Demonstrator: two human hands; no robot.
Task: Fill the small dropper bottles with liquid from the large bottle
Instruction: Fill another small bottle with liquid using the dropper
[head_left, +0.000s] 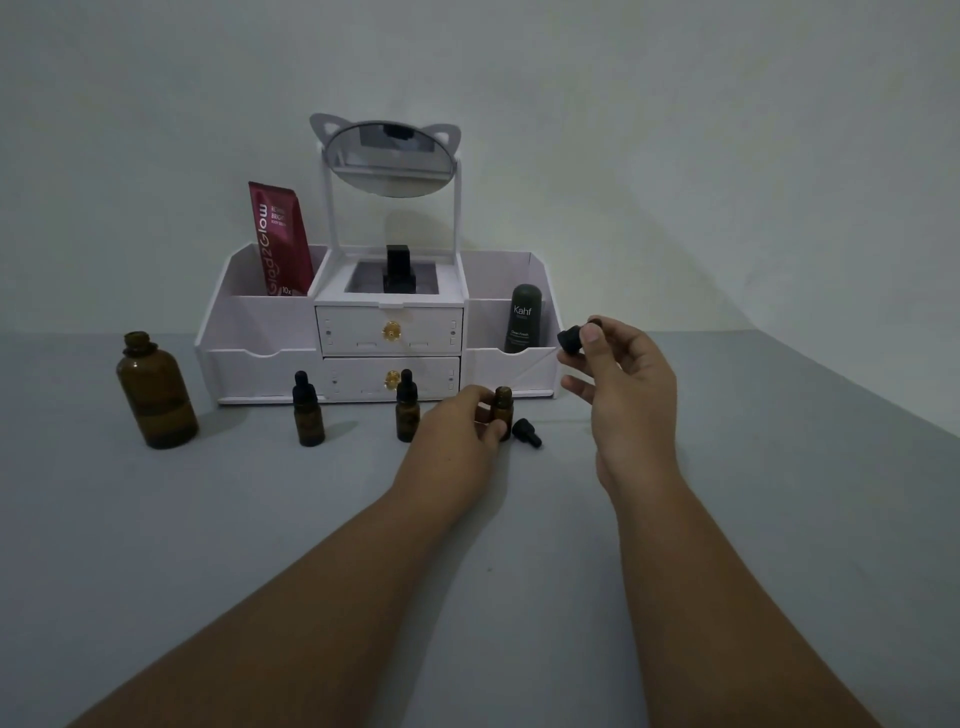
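Observation:
A large amber bottle (156, 389) stands uncapped at the left of the grey table. Two small amber dropper bottles (308, 410) (407, 408) stand capped in front of the organiser. A third small bottle (503, 402) stands open on the table, and my left hand (457, 423) grips it by the side. A black dropper cap (526, 432) lies on the table just right of that bottle. My right hand (623, 379) is raised above and to the right, pinching a black cap (571, 338) between thumb and fingers.
A white cosmetics organiser (260, 332) with two drawers and a cat-ear mirror (389, 158) stands against the wall behind the bottles. It holds a red tube (280, 239), a black item (399, 270) and a dark Kahf bottle (524, 317).

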